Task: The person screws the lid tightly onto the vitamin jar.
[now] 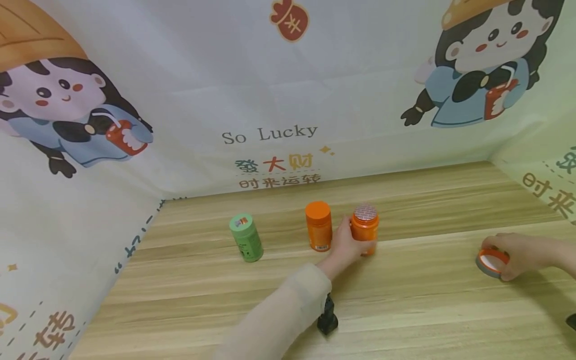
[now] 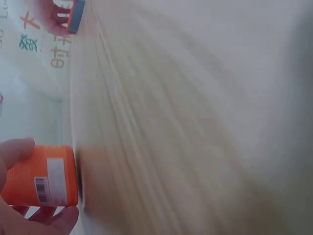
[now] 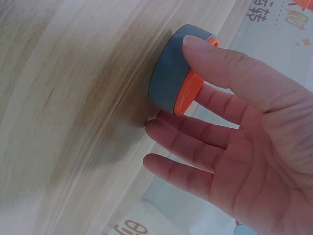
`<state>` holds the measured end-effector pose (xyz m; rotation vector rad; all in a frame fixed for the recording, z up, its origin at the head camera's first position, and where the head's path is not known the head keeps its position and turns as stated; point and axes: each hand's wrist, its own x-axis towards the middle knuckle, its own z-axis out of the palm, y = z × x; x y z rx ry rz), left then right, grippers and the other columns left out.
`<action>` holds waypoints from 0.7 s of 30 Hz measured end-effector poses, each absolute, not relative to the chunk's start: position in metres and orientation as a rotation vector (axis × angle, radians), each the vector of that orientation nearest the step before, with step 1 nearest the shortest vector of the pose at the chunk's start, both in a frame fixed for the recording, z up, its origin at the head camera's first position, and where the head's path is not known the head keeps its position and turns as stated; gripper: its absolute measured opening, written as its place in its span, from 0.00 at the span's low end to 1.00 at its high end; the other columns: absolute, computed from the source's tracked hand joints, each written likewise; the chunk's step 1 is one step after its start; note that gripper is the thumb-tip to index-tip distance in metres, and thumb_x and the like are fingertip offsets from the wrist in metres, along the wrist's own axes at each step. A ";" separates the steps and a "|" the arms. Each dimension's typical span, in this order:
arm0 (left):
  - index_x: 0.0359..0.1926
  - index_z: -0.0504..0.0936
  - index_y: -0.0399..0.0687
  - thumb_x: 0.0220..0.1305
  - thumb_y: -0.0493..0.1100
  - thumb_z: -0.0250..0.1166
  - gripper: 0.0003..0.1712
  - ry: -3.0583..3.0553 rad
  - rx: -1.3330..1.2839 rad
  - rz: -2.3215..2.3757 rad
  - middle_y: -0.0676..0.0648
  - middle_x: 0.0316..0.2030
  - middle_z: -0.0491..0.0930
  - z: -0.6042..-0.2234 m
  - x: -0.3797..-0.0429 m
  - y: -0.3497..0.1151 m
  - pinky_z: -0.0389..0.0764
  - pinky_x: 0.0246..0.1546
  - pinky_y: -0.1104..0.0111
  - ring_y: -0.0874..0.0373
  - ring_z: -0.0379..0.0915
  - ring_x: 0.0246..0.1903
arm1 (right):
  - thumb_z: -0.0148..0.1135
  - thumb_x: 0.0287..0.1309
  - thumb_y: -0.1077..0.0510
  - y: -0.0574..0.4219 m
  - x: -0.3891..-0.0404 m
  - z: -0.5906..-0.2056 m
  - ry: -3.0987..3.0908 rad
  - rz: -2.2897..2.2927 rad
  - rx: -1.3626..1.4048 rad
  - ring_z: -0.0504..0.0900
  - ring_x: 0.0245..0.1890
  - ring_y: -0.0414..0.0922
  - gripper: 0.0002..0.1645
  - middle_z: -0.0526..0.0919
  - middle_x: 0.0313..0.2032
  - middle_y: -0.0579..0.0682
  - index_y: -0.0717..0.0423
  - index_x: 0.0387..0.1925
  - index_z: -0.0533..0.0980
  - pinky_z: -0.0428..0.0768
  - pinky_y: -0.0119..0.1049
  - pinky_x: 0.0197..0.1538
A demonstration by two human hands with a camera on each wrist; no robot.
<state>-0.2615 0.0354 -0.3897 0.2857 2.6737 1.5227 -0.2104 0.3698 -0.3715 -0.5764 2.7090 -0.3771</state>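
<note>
My left hand (image 1: 346, 245) holds an upright orange bottle (image 1: 365, 231) whose top has a brick-like pattern. Thumb and fingers lie round its sides in the left wrist view, where the orange bottle (image 2: 49, 174) shows a white label with a barcode. Far to the right, my right hand (image 1: 524, 254) pinches a round lid (image 1: 488, 267), grey outside with an orange inner rim. In the right wrist view the thumb presses on the lid (image 3: 168, 73) edge-on, close over the table, and the lower fingers are loosely extended.
Just left of the gripped bottle stands another orange bottle (image 1: 318, 227) with an orange cap. Farther left is a green bottle (image 1: 246, 239) with a light green cap. The wooden table (image 1: 189, 295) is bordered by printed white cloth (image 1: 360, 100) at the back and sides.
</note>
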 end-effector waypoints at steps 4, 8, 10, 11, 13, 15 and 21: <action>0.54 0.67 0.40 0.44 0.38 0.73 0.35 2.635 0.442 1.471 0.45 0.48 0.76 -0.389 -0.247 0.021 0.71 0.51 0.64 0.54 0.72 0.48 | 0.72 0.35 0.62 0.370 -0.211 -0.371 2.707 -0.380 -0.573 0.69 0.33 0.44 0.37 0.74 0.38 0.57 0.74 0.47 0.67 0.70 0.31 0.32; 0.56 0.67 0.40 0.44 0.37 0.73 0.37 2.574 0.549 1.460 0.45 0.48 0.76 -0.389 -0.230 0.006 0.71 0.51 0.65 0.55 0.72 0.47 | 0.71 0.35 0.62 0.371 -0.210 -0.372 2.701 -0.398 -0.565 0.69 0.33 0.44 0.37 0.73 0.38 0.57 0.74 0.47 0.66 0.70 0.31 0.32; 0.57 0.66 0.40 0.45 0.36 0.73 0.37 2.540 0.573 1.481 0.45 0.49 0.75 -0.389 -0.222 -0.002 0.71 0.52 0.65 0.55 0.72 0.48 | 0.71 0.35 0.62 0.371 -0.210 -0.372 2.701 -0.403 -0.564 0.69 0.33 0.44 0.36 0.73 0.38 0.57 0.74 0.47 0.66 0.69 0.31 0.32; 0.57 0.65 0.40 0.45 0.36 0.72 0.38 2.532 0.579 1.483 0.45 0.49 0.75 -0.390 -0.219 -0.005 0.71 0.52 0.65 0.55 0.72 0.49 | 0.71 0.35 0.62 0.370 -0.210 -0.373 2.703 -0.405 -0.562 0.68 0.33 0.44 0.36 0.73 0.38 0.56 0.74 0.47 0.66 0.69 0.31 0.32; 0.59 0.64 0.40 0.45 0.36 0.72 0.39 2.518 0.598 1.487 0.45 0.51 0.74 -0.391 -0.214 -0.013 0.70 0.53 0.64 0.54 0.71 0.50 | 0.71 0.35 0.61 0.371 -0.210 -0.373 2.707 -0.408 -0.562 0.68 0.33 0.44 0.36 0.73 0.38 0.56 0.74 0.47 0.66 0.69 0.30 0.32; 0.59 0.64 0.41 0.46 0.37 0.72 0.39 2.519 0.595 1.470 0.45 0.51 0.74 -0.391 -0.211 -0.020 0.70 0.53 0.63 0.54 0.71 0.50 | 0.72 0.35 0.61 0.371 -0.210 -0.374 2.714 -0.414 -0.567 0.69 0.33 0.43 0.36 0.73 0.38 0.57 0.74 0.46 0.66 0.69 0.30 0.32; 0.56 0.66 0.42 0.46 0.38 0.72 0.36 2.541 0.563 1.434 0.45 0.51 0.74 -0.390 -0.208 -0.036 0.71 0.52 0.61 0.53 0.71 0.49 | 0.72 0.36 0.60 0.372 -0.209 -0.374 2.723 -0.459 -0.616 0.70 0.35 0.37 0.36 0.75 0.40 0.58 0.75 0.45 0.65 0.71 0.29 0.33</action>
